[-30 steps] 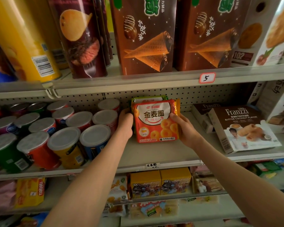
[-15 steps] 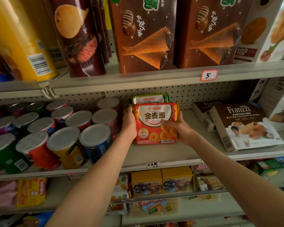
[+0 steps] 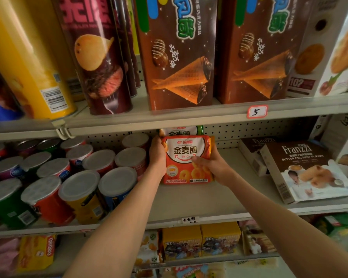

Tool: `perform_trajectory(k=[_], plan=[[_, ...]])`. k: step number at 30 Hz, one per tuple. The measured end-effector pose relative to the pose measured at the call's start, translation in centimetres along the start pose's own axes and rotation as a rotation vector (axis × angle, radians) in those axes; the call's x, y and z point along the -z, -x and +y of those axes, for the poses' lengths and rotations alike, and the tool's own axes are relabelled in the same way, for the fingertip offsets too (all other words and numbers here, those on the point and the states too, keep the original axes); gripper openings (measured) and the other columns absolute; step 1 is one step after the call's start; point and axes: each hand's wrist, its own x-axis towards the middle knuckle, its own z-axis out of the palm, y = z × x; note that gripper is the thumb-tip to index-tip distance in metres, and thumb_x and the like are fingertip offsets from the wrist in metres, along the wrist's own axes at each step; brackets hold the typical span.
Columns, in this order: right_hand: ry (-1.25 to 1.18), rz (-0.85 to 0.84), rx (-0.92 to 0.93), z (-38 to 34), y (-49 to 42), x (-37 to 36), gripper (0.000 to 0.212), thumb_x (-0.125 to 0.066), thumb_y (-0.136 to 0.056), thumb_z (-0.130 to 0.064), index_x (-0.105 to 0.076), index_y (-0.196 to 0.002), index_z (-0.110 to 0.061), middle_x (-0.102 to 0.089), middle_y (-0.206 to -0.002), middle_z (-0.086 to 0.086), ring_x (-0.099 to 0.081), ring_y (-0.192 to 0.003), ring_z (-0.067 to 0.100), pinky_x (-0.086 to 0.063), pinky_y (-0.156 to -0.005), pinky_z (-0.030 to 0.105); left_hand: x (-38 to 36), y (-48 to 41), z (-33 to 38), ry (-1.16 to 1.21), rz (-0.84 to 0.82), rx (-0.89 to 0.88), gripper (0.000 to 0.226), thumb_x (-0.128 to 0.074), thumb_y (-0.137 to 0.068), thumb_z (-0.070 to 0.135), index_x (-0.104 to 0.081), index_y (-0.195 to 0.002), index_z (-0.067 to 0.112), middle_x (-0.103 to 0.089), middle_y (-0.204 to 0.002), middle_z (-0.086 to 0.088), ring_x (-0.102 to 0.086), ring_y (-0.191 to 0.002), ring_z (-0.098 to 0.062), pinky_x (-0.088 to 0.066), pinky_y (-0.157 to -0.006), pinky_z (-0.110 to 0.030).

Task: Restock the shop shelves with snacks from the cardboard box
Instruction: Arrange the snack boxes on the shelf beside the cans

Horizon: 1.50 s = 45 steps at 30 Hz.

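Pack: you hold the red snack pack [image 3: 186, 160] upright between both hands, its printed front facing you.
Place: it stands towards the back of the middle shelf [image 3: 189, 199]. Its lower edge is down at the board, though you cannot tell whether its weight rests there.
Left hand: your left hand [image 3: 158, 155] grips the pack's left edge with its back turned to you. The fingers wrap behind the pack and are out of sight.
Right hand: your right hand [image 3: 213, 167] clasps the lower right side. The thumb lies across the front print and the fingers curl round the right edge.
Arms: both forearms reach up and forward, nearly straight, and converge on the pack.
Behind: a second pack [image 3: 181, 131] with a green top stands just behind, against the pegboard [image 3: 249, 129].
Left side: lidded snack cans [image 3: 117, 179] stand in rows, the nearest just beside your left hand.
Right side: a Franzzi box [image 3: 307, 171] lies flat, well apart from your right hand.
Shelf edge: a handwritten label [image 3: 190, 219] sits below the pack.
Above: brown cone boxes [image 3: 179, 57] stand on the upper shelf, with a price tag [image 3: 257, 111] marked 5 on its rail.
Below: yellow boxes [image 3: 201, 239] sit on the lower shelf.
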Motion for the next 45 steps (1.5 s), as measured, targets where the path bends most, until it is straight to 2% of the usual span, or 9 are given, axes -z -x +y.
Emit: perform_trajectory(k=[4,8,14,18,26,31,36,40,45], plan=[[0.069,0.019,0.064,0.0,-1.1,0.5,0.067,-0.065,-0.083,0.001,-0.031,-0.137,-0.020,-0.060,-0.124,0.008,-0.063,-0.108,0.021,-0.058,-0.077,0.033,-0.3,0.6,1.3,-0.042,-0.005,0.039,0.046,-0.038,-0.091,0.052,-0.065,-0.096,0.016,-0.072,-0.092,-0.008,-0.067,-0.085,-0.027,-0.055,-0.079,-0.039],[0.148,-0.004,0.079,-0.1,-1.5,0.7,0.068,-0.067,-0.083,-0.001,-0.030,-0.135,-0.024,-0.060,-0.124,0.004,-0.063,-0.107,0.017,-0.058,-0.077,0.032,0.0,1.1,1.8,-0.092,-0.045,0.111,0.054,-0.025,-0.099,0.053,-0.065,-0.091,0.017,-0.068,-0.078,-0.008,-0.064,-0.070,-0.021,-0.051,-0.059,-0.028],[0.227,0.001,0.065,0.9,-1.7,1.5,0.096,-0.079,-0.070,-0.001,-0.016,-0.138,-0.025,-0.050,-0.134,0.006,-0.056,-0.118,0.021,-0.057,-0.080,0.032,-0.3,2.0,1.6,-0.057,-0.024,0.144,0.077,-0.016,-0.090,0.071,-0.063,-0.120,0.019,-0.068,-0.114,-0.015,-0.064,-0.104,-0.031,-0.049,-0.096,-0.046],[0.268,0.005,-0.021,0.9,-1.8,1.6,0.101,-0.080,-0.070,-0.006,-0.011,-0.142,-0.025,-0.051,-0.131,0.002,-0.055,-0.117,0.018,-0.054,-0.083,0.031,-0.4,2.6,1.7,-0.047,0.017,0.133,0.078,-0.012,-0.090,0.071,-0.062,-0.121,0.020,-0.067,-0.116,-0.012,-0.062,-0.107,-0.031,-0.046,-0.101,-0.046],[0.314,-0.073,0.003,1.3,-2.2,1.5,0.083,-0.081,-0.071,-0.012,-0.035,-0.139,-0.025,-0.062,-0.125,0.001,-0.061,-0.113,0.018,-0.052,-0.094,0.040,-0.3,3.4,1.0,-0.009,-0.005,0.067,0.068,-0.021,-0.091,0.068,-0.065,-0.117,0.021,-0.070,-0.109,-0.010,-0.066,-0.099,-0.028,-0.052,-0.093,-0.043],[0.331,-0.044,0.016,1.3,-1.8,1.4,0.084,-0.083,-0.068,-0.018,-0.037,-0.138,-0.025,-0.063,-0.123,-0.001,-0.061,-0.113,0.016,-0.052,-0.093,0.039,-0.3,3.5,0.9,-0.034,-0.025,0.061,0.067,-0.022,-0.091,0.067,-0.066,-0.114,0.021,-0.071,-0.106,-0.011,-0.067,-0.097,-0.028,-0.052,-0.093,-0.045],[0.363,0.029,0.034,1.6,-1.6,1.1,0.089,-0.085,-0.063,-0.026,-0.037,-0.137,-0.026,-0.062,-0.123,-0.001,-0.060,-0.113,0.019,-0.051,-0.095,0.045,0.0,4.3,1.2,-0.080,-0.049,0.082,0.068,-0.021,-0.093,0.066,-0.065,-0.115,0.020,-0.071,-0.106,-0.012,-0.066,-0.098,-0.029,-0.053,-0.088,-0.040],[0.436,0.099,0.003,1.2,-0.7,1.3,0.077,-0.083,-0.068,-0.030,-0.041,-0.132,-0.025,-0.061,-0.123,-0.002,-0.060,-0.112,0.020,-0.052,-0.094,0.042,-0.1,4.4,1.2,-0.246,0.105,0.017,0.066,-0.020,-0.094,0.062,-0.059,-0.120,0.017,-0.066,-0.116,-0.012,-0.063,-0.102,-0.029,-0.051,-0.092,-0.043],[0.596,0.392,0.144,0.3,1.5,0.7,0.092,-0.083,-0.066,-0.039,-0.033,-0.138,-0.011,-0.044,-0.136,0.004,-0.040,-0.126,0.021,-0.041,-0.103,0.040,-1.3,6.9,1.6,-0.477,0.245,-0.202,0.050,-0.039,-0.098,0.037,-0.041,-0.135,0.004,-0.051,-0.135,-0.017,-0.053,-0.119,-0.034,-0.045,-0.092,-0.037]])
